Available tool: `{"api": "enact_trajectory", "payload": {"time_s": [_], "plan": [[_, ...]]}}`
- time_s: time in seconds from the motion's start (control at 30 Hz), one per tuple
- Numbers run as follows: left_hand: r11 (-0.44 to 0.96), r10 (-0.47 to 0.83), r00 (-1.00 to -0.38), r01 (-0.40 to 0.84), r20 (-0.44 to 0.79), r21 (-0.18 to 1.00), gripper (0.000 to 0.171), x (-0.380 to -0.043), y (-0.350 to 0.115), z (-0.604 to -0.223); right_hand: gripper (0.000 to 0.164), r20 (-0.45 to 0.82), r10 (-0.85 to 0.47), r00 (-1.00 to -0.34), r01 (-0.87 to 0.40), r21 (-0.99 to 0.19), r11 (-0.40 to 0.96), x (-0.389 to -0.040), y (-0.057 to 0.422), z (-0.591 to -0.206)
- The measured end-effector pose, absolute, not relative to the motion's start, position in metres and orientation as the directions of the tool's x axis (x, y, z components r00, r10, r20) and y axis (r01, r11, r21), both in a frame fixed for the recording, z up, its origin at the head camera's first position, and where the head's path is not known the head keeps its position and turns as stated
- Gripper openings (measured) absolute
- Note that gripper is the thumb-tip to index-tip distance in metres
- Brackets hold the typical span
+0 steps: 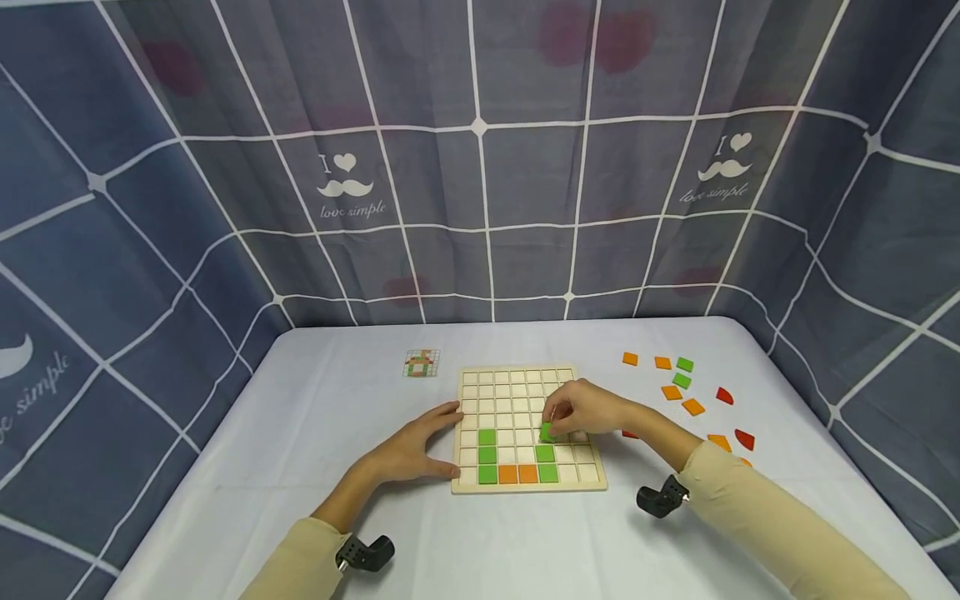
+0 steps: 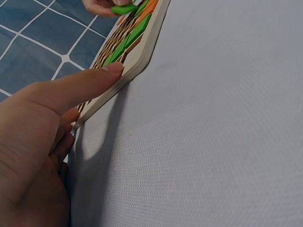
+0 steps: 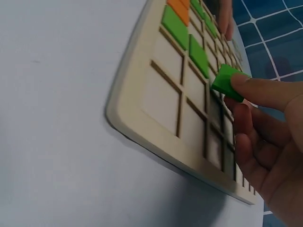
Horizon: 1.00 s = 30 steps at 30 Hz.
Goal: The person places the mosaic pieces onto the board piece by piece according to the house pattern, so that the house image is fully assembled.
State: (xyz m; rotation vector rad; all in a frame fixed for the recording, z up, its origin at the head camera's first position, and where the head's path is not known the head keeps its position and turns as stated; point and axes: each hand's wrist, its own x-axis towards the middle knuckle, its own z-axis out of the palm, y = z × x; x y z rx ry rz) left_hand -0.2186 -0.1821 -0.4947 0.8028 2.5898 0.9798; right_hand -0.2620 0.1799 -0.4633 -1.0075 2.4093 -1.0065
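Note:
A wooden grid board (image 1: 529, 489) lies on the white table, its cells partly filled with green tiles (image 1: 487, 455) in a left column and a right column, and two orange tiles (image 1: 517, 474) between them in the bottom row. My right hand (image 1: 588, 407) pinches a green square tile (image 3: 226, 80) between thumb and fingers, just over the board above the right green column. My left hand (image 1: 408, 446) rests along the board's left edge, its thumb (image 2: 90, 85) lying on the frame near the corner and the fingers spread farther up the side.
A small pattern card (image 1: 421, 363) lies behind the board to the left. Several loose orange tiles (image 1: 671, 392), green tiles (image 1: 682, 380) and red quarter-round tiles (image 1: 724, 396) are scattered on the right, some partly behind my right forearm. A gridded curtain (image 1: 525, 183) encloses the table.

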Motion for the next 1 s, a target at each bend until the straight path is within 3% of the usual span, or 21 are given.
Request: {"api": "enact_trajectory", "payload": {"time_s": [0.27, 0.63, 1.0], "plan": [[0.637, 0.573, -0.817, 0.396, -0.062, 0.662, 0.094, -0.218, -0.182, -0.494, 0.008, 0.038, -0.719, -0.694, -0.544, -0.682, 0.489, -0.262, 0.171, -0.476], [0.632, 0.571, -0.819, 0.393, -0.059, 0.668, 0.093, -0.217, -0.183, -0.494, 0.008, 0.137, -0.761, -0.634, -0.646, -0.635, 0.424, -0.26, 0.168, -0.479], [0.632, 0.572, -0.819, 0.398, -0.053, 0.665, 0.093, -0.219, -0.184, -0.497, 0.012, 0.153, -0.718, -0.679, -0.645, -0.592, 0.484, -0.259, 0.163, -0.475]]}}
